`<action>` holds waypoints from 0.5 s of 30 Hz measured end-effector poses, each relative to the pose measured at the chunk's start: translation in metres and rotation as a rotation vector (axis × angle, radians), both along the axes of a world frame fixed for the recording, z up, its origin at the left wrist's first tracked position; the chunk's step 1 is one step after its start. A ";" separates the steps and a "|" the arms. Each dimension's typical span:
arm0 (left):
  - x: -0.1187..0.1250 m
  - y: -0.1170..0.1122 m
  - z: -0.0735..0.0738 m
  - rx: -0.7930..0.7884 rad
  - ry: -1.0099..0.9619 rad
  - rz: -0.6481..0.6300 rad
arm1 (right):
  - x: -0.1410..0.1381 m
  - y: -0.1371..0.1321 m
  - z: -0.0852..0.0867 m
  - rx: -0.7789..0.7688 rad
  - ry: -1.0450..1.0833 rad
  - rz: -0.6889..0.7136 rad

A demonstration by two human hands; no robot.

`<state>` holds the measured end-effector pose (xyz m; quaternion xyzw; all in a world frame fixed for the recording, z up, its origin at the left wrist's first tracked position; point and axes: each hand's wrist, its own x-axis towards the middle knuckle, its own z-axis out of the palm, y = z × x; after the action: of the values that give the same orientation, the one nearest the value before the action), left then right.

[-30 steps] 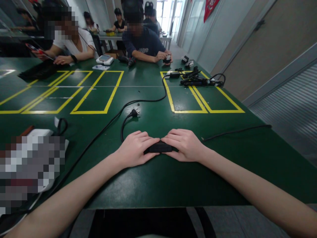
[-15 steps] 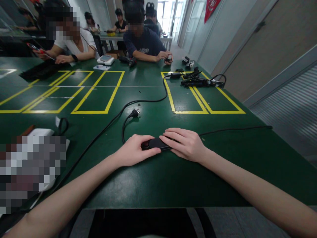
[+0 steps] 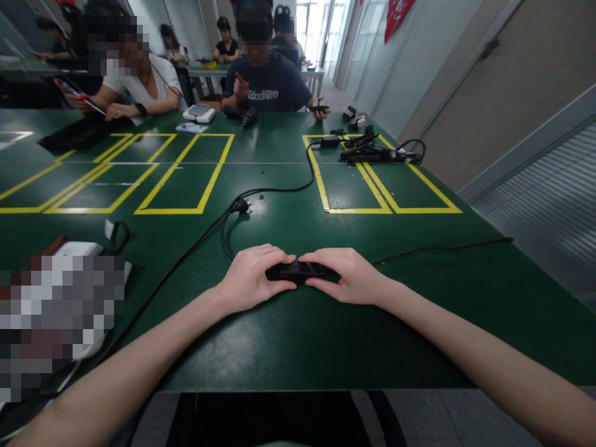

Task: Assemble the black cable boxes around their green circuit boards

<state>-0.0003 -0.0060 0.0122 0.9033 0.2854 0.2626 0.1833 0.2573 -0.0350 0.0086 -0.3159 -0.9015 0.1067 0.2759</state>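
Note:
A black power adapter (image 3: 298, 272) lies low at the green table, between my two hands. My left hand (image 3: 251, 278) is closed around its left end, thumb on the near side and fingers on the far side. Its right end is gripped the same way by my right hand (image 3: 351, 276). Both ends of the adapter are partly hidden by my fingers. A short cord loops from behind my left hand to a black plug (image 3: 241, 207). From behind my right hand a thin black cable (image 3: 442, 248) runs toward the table's right edge.
Another black cable (image 3: 186, 251) crosses the table to a pile of black adapters and cords (image 3: 372, 149) at the far right. Yellow tape (image 3: 358, 211) marks rectangles. A partly blurred white item (image 3: 77, 248) sits at left. Co-workers sit opposite, near a power drill (image 3: 246, 117).
My right fingers have moved from lying over the adapter's top to gripping its right end. The adapter has tilted in my hands, and the plug has shifted left and slightly away.

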 end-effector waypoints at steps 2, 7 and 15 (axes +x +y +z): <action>0.000 0.000 0.000 0.011 0.008 0.015 | 0.000 0.000 0.001 0.008 0.022 -0.017; -0.001 0.002 0.000 -0.025 0.064 0.062 | 0.001 0.000 0.000 0.116 0.034 0.007; 0.001 0.001 0.003 0.008 0.108 0.075 | 0.003 0.005 0.003 0.184 -0.238 0.075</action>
<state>0.0006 -0.0052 0.0155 0.9056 0.3276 0.2212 0.1537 0.2604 -0.0303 0.0114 -0.2659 -0.9449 -0.0046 0.1907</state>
